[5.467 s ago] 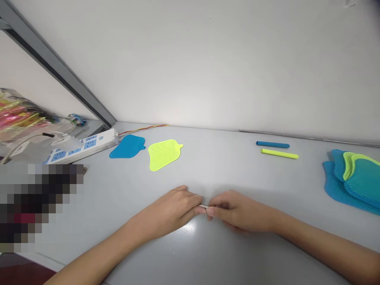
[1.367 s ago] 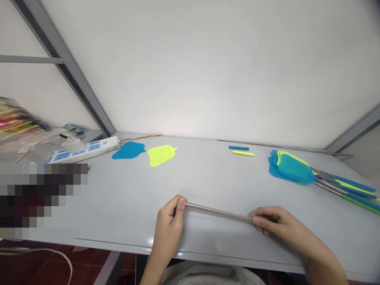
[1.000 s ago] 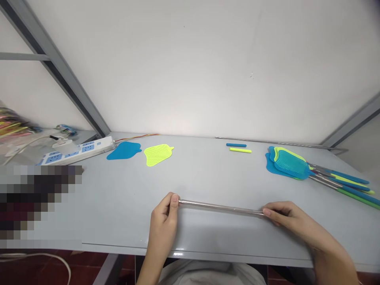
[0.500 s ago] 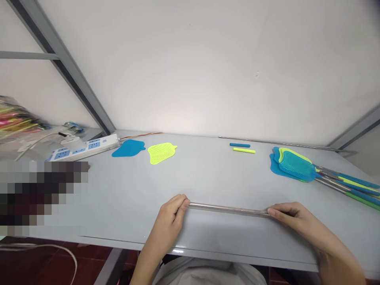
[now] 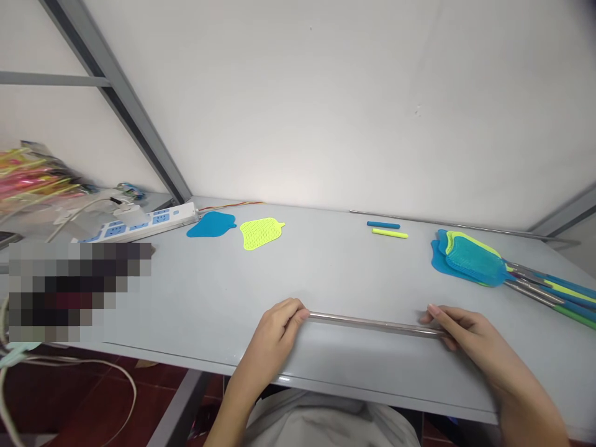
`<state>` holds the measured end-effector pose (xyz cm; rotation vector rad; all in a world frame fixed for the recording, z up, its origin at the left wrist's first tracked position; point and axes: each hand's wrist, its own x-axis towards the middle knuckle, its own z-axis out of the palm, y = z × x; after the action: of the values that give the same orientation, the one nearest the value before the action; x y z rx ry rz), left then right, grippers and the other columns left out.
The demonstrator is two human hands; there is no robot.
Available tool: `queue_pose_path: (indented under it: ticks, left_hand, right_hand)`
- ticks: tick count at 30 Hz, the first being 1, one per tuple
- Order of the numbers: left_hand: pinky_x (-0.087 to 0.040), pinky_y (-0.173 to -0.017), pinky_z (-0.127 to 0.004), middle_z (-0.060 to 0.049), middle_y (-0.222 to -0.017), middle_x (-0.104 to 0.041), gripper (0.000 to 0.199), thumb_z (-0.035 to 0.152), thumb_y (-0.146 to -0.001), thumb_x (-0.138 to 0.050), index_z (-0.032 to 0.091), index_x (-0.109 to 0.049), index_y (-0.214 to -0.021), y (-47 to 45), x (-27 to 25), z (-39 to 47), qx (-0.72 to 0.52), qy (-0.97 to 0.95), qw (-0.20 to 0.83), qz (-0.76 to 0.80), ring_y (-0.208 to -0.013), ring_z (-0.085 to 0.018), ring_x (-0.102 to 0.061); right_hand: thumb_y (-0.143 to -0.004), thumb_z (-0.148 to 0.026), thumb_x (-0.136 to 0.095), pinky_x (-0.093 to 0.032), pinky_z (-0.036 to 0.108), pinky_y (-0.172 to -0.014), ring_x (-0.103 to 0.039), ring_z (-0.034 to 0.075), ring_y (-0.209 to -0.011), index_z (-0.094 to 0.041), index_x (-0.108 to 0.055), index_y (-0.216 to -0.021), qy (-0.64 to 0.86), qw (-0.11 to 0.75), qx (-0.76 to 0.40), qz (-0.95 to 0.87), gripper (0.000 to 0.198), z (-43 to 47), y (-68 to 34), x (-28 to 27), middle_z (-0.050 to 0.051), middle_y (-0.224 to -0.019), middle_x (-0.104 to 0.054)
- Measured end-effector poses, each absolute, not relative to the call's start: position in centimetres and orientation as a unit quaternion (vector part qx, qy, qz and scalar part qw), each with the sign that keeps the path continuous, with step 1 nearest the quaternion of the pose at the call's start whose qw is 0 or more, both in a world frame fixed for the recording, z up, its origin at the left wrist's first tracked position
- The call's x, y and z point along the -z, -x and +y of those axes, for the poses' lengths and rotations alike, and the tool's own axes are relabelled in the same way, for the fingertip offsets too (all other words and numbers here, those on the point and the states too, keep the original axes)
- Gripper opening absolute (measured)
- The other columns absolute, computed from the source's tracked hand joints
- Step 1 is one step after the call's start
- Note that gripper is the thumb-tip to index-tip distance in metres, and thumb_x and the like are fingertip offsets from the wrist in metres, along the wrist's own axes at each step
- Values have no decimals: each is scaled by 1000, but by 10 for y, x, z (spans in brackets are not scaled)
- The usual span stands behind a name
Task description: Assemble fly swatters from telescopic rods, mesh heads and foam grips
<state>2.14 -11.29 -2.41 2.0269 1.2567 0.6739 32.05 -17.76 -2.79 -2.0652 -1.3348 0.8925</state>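
Observation:
My left hand (image 5: 279,329) is closed round the left end of a thin metal rod (image 5: 367,322), which lies nearly level above the table's front part. At the rod's right end, my right hand (image 5: 465,338) has its thumb raised off the metal and its fingers apart; the rod's tip passes by the fingers and is partly hidden. Beyond my left hand lie a blue fly swatter head (image 5: 212,225) and a yellow-green fly swatter head (image 5: 262,234). Short blue (image 5: 383,225) and yellow-green (image 5: 390,234) tubes lie side by side farther back.
Several fly swatters (image 5: 479,262) with metal shafts are stacked at the right. A long thin rod (image 5: 447,223) runs along the wall. At the left are a white power strip (image 5: 186,214), cables, bagged colourful items (image 5: 37,177) and a blurred-out patch. The table's front edge (image 5: 209,366) is near me.
My right thumb has lifted from the rod and the right fingers have loosened apart. My left hand keeps its hold. The whole view has shifted slightly.

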Motion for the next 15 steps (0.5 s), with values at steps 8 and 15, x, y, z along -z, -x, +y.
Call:
queue_pose_path:
  ticks: [8,15]
  left_hand:
    - [-33,-59,-22,3,-66,-46,26,31,-85,-29,19,-40,-66,-22,24,-114,-247,-781,304,486,-62,-11,-44]
    - [-34,-65,-23,2,-70,-48,25,32,-85,-30,19,-43,-69,-22,25,-114,-229,-798,304,468,-69,-12,-46]
  right_hand:
    - [-76,-53,-35,-28,22,-50,-37,12,-51,-19,-60,-89,767,263,-324,-487,44,-177,-321,28,-3,-47,-35]
    - [-74,-55,-35,-27,22,-47,-35,11,-47,-18,-59,-80,765,257,-332,-489,44,-175,-322,31,-4,-43,-32]
